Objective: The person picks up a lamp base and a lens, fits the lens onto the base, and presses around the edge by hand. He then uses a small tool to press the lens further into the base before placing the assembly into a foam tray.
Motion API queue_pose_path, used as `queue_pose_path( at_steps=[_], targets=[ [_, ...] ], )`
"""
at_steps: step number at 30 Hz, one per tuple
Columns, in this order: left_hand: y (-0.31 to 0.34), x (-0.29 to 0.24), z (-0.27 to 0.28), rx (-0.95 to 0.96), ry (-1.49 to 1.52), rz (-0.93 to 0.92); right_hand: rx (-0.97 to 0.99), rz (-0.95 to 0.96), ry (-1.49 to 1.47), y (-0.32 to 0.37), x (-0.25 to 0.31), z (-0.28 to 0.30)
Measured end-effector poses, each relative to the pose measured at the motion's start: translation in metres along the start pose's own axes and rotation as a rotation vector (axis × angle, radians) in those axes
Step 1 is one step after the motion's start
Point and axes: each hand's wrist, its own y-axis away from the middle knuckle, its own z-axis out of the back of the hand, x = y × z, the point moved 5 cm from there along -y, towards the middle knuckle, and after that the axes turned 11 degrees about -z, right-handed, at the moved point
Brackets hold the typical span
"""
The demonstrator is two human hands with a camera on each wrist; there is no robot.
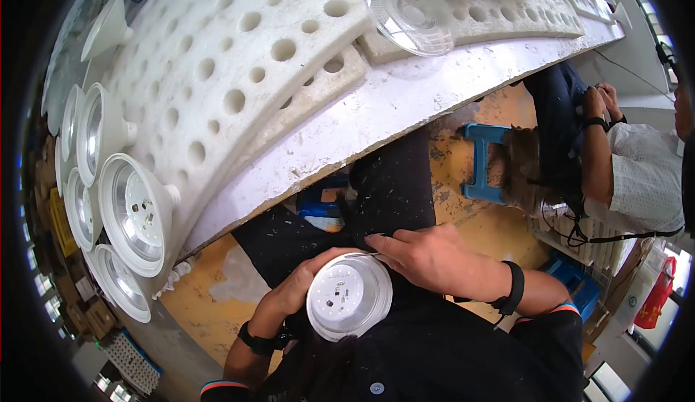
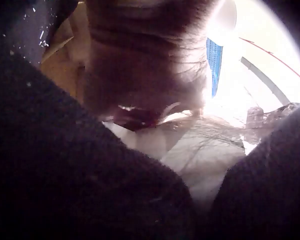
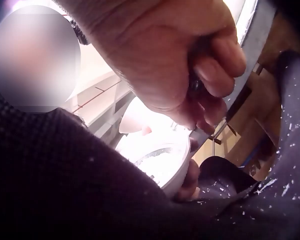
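A white round lamp housing [image 1: 350, 295] with a small dotted board inside lies over the person's lap, its open face tilted up. The left hand [image 1: 298, 285] grips its side, fingers round the rim. At the rim's top, the right hand [image 1: 427, 259] pinches a thin metal tool, its tip on the housing's edge. The right wrist view shows the right hand [image 3: 175, 60] with curled fingers round a dark handle, above the bright housing [image 3: 172, 170]. In the left wrist view the left hand [image 2: 150, 60] is dark and close; its fingertips are hidden.
Several lamp housings [image 1: 134, 214] stand at the left edge of a white foam board [image 1: 232, 62] with holes. A clear lens disc [image 1: 410, 17] lies on the foam at the far side. Another person [image 1: 637, 163] sits at right near a blue stool [image 1: 481, 163].
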Motion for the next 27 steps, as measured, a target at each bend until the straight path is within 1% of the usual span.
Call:
queue_pose_path(
  at_steps=[1,2,3,5,6,10,12,14,16,18,19,21,23,24,25,26,27],
  targets=[
    [0.004,0.006,0.0,0.026,0.179,-0.092,-0.022,0.011,0.012,0.0,0.0,0.001],
    [0.004,0.014,0.0,0.01,0.233,-0.03,-0.046,0.024,0.026,-0.002,0.001,0.002],
    [0.003,0.01,0.001,0.005,0.231,-0.036,-0.047,0.031,0.029,-0.003,0.003,0.005],
    [-0.002,0.006,-0.001,0.092,0.034,0.094,-0.087,0.091,0.016,-0.003,0.013,0.016],
    [-0.006,0.011,0.0,0.099,0.006,0.113,-0.088,0.093,0.021,-0.002,0.014,0.017],
    [-0.008,0.009,0.001,0.128,-0.048,0.092,-0.083,0.092,0.047,0.004,0.014,0.016],
    [-0.01,0.0,-0.001,0.079,0.042,-0.073,-0.077,0.087,0.032,0.005,0.012,0.015],
    [-0.011,-0.017,-0.002,0.067,-0.012,-0.069,-0.138,0.154,0.024,0.007,0.014,0.018],
    [-0.01,-0.023,-0.002,0.053,-0.069,-0.069,-0.147,0.158,0.026,0.009,0.012,0.021],
    [0.0,-0.013,-0.003,0.06,0.046,-0.094,-0.16,0.16,0.032,0.012,0.01,0.025],
    [0.004,-0.006,-0.005,0.06,0.045,-0.096,-0.128,0.176,0.058,0.014,0.011,0.026],
    [0.012,0.014,-0.01,0.029,0.203,0.002,-0.092,0.196,0.087,0.015,0.012,0.024],
    [0.011,0.028,-0.012,-0.005,0.22,0.032,-0.069,0.218,0.028,0.015,0.015,0.019],
    [0.009,0.031,-0.016,0.061,0.274,0.057,-0.067,0.215,0.027,0.014,0.018,0.017],
    [0.006,0.031,-0.019,0.127,0.325,0.08,-0.108,0.302,-0.004,0.014,0.027,0.017],
    [0.005,0.025,-0.02,0.127,0.305,0.059,-0.15,0.39,-0.036,0.015,0.033,0.019],
    [0.005,0.022,-0.021,0.126,0.303,0.059,-0.151,0.391,-0.038,0.016,0.033,0.02]
  ],
)
